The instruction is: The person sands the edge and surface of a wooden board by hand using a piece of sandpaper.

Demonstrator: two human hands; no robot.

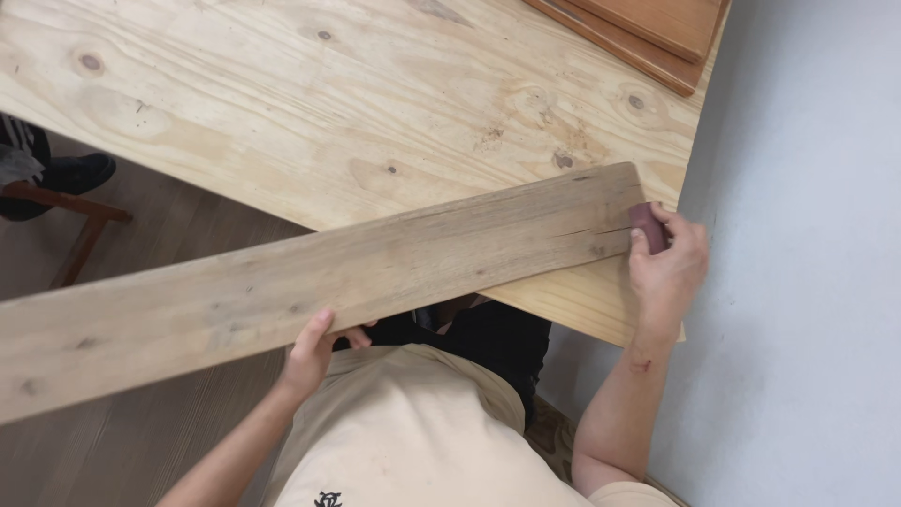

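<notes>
A long weathered grey-brown plank (310,282) lies slantwise across the near edge of a pale plywood tabletop (375,103), its left part hanging out over the floor. My left hand (312,354) grips the plank's near edge from below, thumb on top. My right hand (668,263) presses a small dark red piece of sandpaper (649,225) against the plank's right end, where a short crack runs in from the end.
Reddish-brown boards (648,33) are stacked at the table's far right corner. A grey wall (807,235) stands close on the right. On the wooden floor at the left are a dark shoe (80,174) and a chair frame (84,221).
</notes>
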